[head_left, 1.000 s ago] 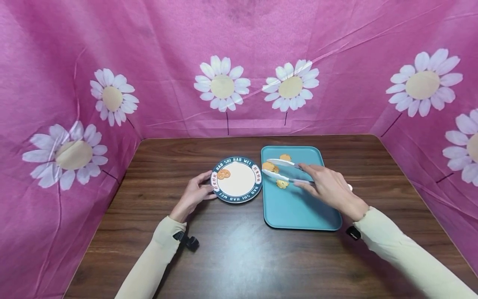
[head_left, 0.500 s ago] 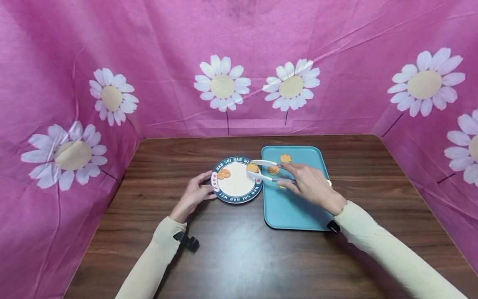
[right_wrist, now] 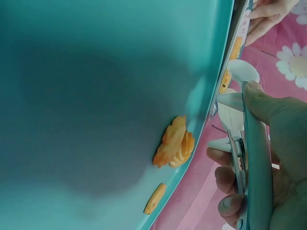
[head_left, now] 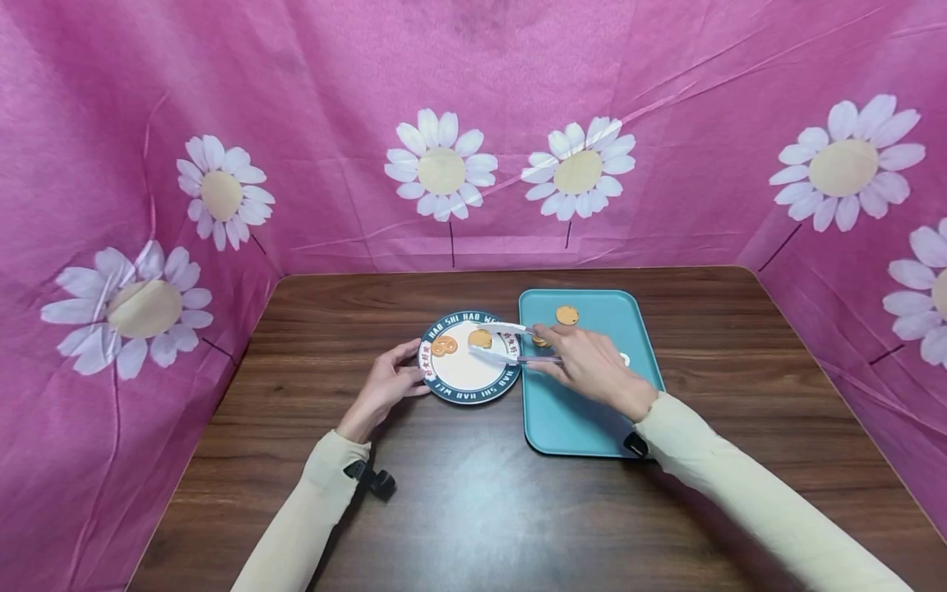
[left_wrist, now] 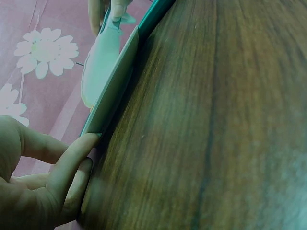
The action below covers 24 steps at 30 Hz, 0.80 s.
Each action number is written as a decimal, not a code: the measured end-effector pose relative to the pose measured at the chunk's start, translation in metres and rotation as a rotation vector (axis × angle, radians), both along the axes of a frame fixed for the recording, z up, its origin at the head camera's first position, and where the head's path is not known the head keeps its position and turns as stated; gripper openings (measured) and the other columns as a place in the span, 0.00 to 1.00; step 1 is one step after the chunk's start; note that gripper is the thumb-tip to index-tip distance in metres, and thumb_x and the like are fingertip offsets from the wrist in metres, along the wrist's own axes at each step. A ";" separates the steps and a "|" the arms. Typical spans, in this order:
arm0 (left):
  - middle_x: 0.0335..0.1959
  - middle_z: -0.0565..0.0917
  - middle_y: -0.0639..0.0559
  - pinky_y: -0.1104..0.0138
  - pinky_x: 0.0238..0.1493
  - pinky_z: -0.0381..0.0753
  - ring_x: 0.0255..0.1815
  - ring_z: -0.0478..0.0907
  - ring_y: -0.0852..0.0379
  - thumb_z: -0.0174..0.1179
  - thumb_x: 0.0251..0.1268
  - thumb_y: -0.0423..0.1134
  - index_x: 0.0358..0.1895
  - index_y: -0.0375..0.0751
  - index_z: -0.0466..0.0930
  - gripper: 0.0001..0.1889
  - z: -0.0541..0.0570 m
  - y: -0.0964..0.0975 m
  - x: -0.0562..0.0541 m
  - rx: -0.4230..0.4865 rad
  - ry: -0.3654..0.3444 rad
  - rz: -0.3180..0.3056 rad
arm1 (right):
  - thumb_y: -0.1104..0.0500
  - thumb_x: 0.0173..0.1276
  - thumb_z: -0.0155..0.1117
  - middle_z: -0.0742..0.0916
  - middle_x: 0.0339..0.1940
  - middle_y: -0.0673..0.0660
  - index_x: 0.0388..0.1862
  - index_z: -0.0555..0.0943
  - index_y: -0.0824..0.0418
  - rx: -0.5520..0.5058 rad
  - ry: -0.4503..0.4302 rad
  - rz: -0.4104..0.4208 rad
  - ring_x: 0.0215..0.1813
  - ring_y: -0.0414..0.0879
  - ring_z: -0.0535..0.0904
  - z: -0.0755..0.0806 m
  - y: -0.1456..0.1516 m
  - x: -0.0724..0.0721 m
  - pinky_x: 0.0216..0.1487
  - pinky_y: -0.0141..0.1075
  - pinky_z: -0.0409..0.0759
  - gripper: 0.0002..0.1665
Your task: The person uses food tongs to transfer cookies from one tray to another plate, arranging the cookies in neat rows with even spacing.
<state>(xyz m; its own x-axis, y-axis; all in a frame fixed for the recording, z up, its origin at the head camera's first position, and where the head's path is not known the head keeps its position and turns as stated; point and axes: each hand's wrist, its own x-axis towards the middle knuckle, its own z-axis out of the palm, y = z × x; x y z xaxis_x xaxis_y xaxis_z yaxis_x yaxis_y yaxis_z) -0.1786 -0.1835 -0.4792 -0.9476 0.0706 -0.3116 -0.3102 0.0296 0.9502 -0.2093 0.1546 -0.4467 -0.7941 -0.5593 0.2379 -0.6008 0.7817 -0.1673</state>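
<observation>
My left hand [head_left: 385, 382] pinches the left rim of a round plate [head_left: 464, 374] with a dark green lettered border; in the left wrist view the thumb [left_wrist: 74, 155] lies at the plate's edge. A pretzel-shaped cookie [head_left: 444, 345] lies on the plate's left side. My right hand [head_left: 592, 362] holds white-tipped tongs [head_left: 494, 356], reaching left over the plate. Their tips stand apart, with a round cookie [head_left: 480, 339] between them on the plate. Under the right hand, a flower-shaped cookie [right_wrist: 170, 143] and a swirl cookie [right_wrist: 184, 149] lie on the teal tray [head_left: 570, 432].
Another round cookie [head_left: 567, 316] lies toward the tray's back. The tray stands right against the plate's right side on a brown wooden table [head_left: 444, 510]. Pink cloth [head_left: 333, 123] with daisies encloses the table's back and sides.
The right hand and tongs have moved left from the tray to over the plate, bringing a round cookie along. The tongs' tips have spread around it. The left hand keeps its place.
</observation>
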 end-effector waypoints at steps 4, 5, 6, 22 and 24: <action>0.72 0.67 0.28 0.67 0.48 0.95 0.45 0.84 0.56 0.50 0.69 0.17 0.80 0.32 0.60 0.35 0.001 0.001 0.000 0.001 0.000 -0.004 | 0.35 0.70 0.68 0.91 0.47 0.54 0.68 0.80 0.54 0.008 -0.001 0.004 0.30 0.44 0.82 0.001 -0.006 -0.001 0.15 0.34 0.77 0.36; 0.72 0.66 0.28 0.67 0.48 0.95 0.45 0.84 0.56 0.49 0.69 0.17 0.80 0.32 0.60 0.35 0.001 0.001 0.000 0.001 0.001 -0.006 | 0.35 0.70 0.68 0.91 0.46 0.54 0.68 0.81 0.55 0.011 -0.003 0.006 0.30 0.44 0.81 0.001 -0.008 -0.002 0.14 0.33 0.76 0.36; 0.72 0.67 0.29 0.67 0.48 0.96 0.45 0.84 0.56 0.50 0.69 0.17 0.80 0.33 0.60 0.35 0.001 0.001 0.000 0.001 -0.003 -0.003 | 0.35 0.70 0.68 0.91 0.45 0.54 0.68 0.81 0.55 0.012 -0.006 0.008 0.30 0.44 0.81 0.002 -0.009 -0.002 0.14 0.32 0.75 0.36; 0.72 0.68 0.30 0.68 0.48 0.96 0.46 0.84 0.56 0.50 0.70 0.18 0.80 0.35 0.60 0.35 0.002 0.000 0.001 0.000 -0.015 -0.004 | 0.36 0.71 0.68 0.90 0.48 0.57 0.69 0.81 0.57 0.024 -0.042 0.009 0.27 0.42 0.76 0.001 -0.018 -0.006 0.14 0.31 0.73 0.37; 0.73 0.67 0.30 0.68 0.48 0.96 0.46 0.84 0.56 0.50 0.69 0.18 0.80 0.34 0.60 0.35 0.002 0.000 0.001 -0.001 -0.013 -0.004 | 0.36 0.71 0.67 0.90 0.47 0.57 0.69 0.80 0.57 0.024 -0.045 0.010 0.27 0.42 0.75 0.000 -0.018 -0.006 0.14 0.31 0.73 0.36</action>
<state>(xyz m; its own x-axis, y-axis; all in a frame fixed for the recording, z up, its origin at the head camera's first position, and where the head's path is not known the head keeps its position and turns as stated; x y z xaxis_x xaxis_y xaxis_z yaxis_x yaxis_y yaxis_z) -0.1776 -0.1838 -0.4774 -0.9432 0.0740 -0.3237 -0.3222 0.0322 0.9461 -0.2156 0.1364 -0.4469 -0.7979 -0.5725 0.1888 -0.6010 0.7798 -0.1751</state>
